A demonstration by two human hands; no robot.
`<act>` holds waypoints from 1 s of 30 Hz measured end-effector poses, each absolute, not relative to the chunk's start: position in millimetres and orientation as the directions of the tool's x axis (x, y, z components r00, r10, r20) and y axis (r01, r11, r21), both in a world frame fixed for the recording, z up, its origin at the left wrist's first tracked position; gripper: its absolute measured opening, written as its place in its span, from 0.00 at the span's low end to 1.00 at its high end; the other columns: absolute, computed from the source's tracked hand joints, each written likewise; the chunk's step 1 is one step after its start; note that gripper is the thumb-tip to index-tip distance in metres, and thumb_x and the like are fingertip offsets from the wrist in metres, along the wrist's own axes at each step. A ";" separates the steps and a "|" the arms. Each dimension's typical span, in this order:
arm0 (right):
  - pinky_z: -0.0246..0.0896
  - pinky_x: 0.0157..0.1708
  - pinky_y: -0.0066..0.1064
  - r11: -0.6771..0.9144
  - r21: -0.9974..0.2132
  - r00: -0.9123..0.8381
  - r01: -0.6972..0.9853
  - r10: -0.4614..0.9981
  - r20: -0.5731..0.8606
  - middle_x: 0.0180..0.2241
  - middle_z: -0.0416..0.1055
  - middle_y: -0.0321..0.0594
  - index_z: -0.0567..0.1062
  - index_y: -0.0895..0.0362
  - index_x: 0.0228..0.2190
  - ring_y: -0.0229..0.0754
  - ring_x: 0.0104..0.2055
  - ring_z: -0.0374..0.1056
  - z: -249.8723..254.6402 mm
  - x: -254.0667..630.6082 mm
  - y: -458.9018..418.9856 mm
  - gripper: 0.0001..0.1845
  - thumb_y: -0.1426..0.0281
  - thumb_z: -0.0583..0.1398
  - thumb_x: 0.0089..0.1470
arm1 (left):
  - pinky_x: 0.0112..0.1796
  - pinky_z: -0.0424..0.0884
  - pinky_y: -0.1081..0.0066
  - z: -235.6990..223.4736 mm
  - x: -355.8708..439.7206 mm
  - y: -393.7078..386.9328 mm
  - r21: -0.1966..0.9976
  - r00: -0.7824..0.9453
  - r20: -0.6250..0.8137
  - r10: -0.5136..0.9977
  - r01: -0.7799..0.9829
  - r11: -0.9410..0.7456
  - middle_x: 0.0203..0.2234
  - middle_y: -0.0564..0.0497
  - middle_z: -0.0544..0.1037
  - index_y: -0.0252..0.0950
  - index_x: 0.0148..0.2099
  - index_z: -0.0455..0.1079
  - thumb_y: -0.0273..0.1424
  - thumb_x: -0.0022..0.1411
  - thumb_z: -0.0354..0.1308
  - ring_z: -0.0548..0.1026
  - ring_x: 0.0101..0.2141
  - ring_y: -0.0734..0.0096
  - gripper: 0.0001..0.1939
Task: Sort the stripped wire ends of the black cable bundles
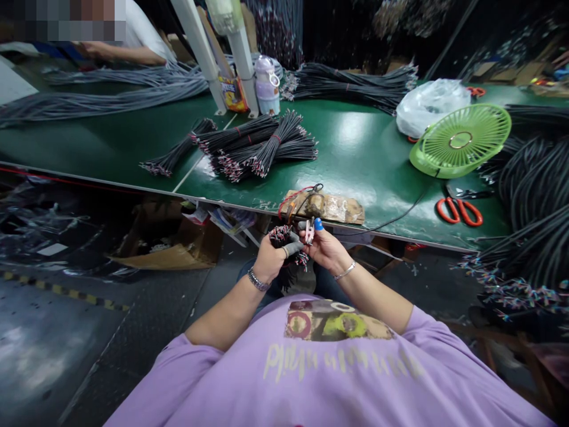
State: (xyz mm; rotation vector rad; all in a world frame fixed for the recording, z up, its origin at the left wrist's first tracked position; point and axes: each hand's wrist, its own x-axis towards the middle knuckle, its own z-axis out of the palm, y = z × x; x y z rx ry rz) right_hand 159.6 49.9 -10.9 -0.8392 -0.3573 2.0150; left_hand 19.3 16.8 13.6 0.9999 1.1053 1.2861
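My left hand (271, 256) is closed round a bundle of black cables (281, 236) whose stripped coloured wire ends stick up above the fist. My right hand (323, 246) is pinched on a few thin wire ends (309, 232) pulled from that bundle; a blue cot covers one fingertip (318, 224). Both hands hover just in front of the near edge of the green table (355, 148), over my lap. A taped cardboard pad with a small fixture and red wire (320, 204) lies on the table edge right behind the hands.
Tied cable bundles (253, 145) lie mid-table, more (355, 83) at the back and a heap (533, 196) at right. A green fan (460, 141), orange scissors (459, 211), a plastic bag (429, 104) and a bottle (268, 86) stand around. Another person's arm (120, 54) rests far left.
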 end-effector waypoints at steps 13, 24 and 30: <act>0.66 0.25 0.26 -0.611 -0.460 -0.475 -0.644 0.791 -0.386 0.29 0.75 0.39 0.71 0.57 0.33 0.33 0.24 0.68 -17.8 168.3 37.3 0.25 0.51 0.47 0.60 | 0.28 0.69 0.73 13.7 16.3 9.8 0.980 -0.009 -0.102 0.995 -0.171 0.098 0.22 0.54 0.75 0.31 0.26 0.71 0.29 0.38 0.70 0.71 0.24 0.75 0.13; 0.65 0.25 0.25 -0.660 -0.571 -0.530 -0.489 0.744 -0.406 0.26 0.74 0.38 0.72 0.58 0.27 0.32 0.22 0.66 -21.9 179.1 7.3 0.15 0.58 0.62 0.51 | 0.34 0.70 0.71 2.1 6.1 10.6 0.995 0.072 -0.102 0.992 -0.016 0.103 0.27 0.50 0.77 0.31 0.32 0.74 0.32 0.44 0.68 0.73 0.28 0.72 0.13; 0.56 0.22 0.24 -0.317 -0.903 -0.329 -0.290 0.919 -0.217 0.23 0.71 0.33 0.74 0.58 0.28 0.31 0.22 0.60 -14.9 170.4 6.8 0.14 0.65 0.70 0.39 | 0.39 0.70 0.69 -1.0 5.1 10.7 0.994 0.195 -0.110 0.975 0.006 0.111 0.31 0.47 0.78 0.30 0.37 0.73 0.29 0.43 0.68 0.74 0.32 0.69 0.17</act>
